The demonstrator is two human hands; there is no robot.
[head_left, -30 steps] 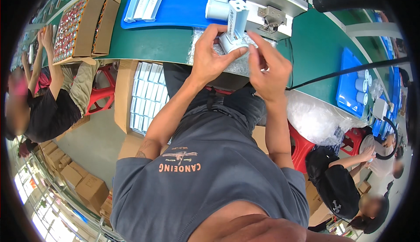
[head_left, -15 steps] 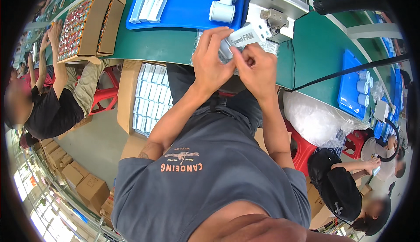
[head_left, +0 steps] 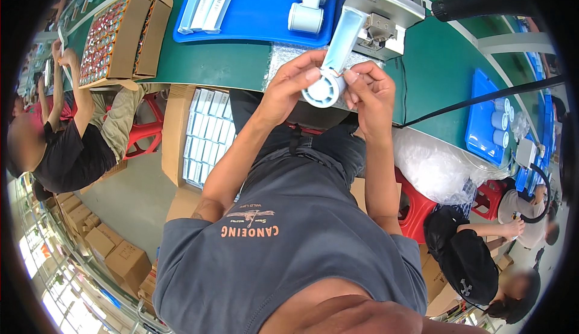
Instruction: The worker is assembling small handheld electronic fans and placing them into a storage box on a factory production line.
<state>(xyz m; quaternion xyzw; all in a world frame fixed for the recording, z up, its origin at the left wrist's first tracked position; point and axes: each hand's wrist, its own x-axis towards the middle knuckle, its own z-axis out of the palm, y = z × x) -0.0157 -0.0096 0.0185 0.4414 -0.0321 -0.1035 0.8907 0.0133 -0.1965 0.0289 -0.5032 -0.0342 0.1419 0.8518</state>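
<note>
Over the near edge of the bench I hold a small handheld fan (head_left: pixel 322 90), with a round white vented head and a long pale blue handle pointing away toward the machine. My left hand (head_left: pixel 291 88) grips the left side of the head, thumb on top. My right hand (head_left: pixel 370 91) pinches with thumb and fingers at the right side, where head and handle meet. Beyond my hands lies a blue tray (head_left: pixel 250 26). It holds several flat white-and-blue pieces (head_left: pixel 205 11) at its left and white round-ended fans (head_left: pixel 306 17) at its right.
A grey metal machine (head_left: pixel 386 8) stands just beyond my right hand. Cartons of small round parts (head_left: pixel 111 41) sit left on the green bench (head_left: pixel 211 62). Below is an open carton of white-and-blue pieces (head_left: pixel 208 129). A black cable (head_left: pixel 476 101) crosses at right. Co-workers sit on both sides.
The fan has been turned in my hands: its printed side faced up before, and now the round vented head shows near me. My hands have shifted slightly toward me.
</note>
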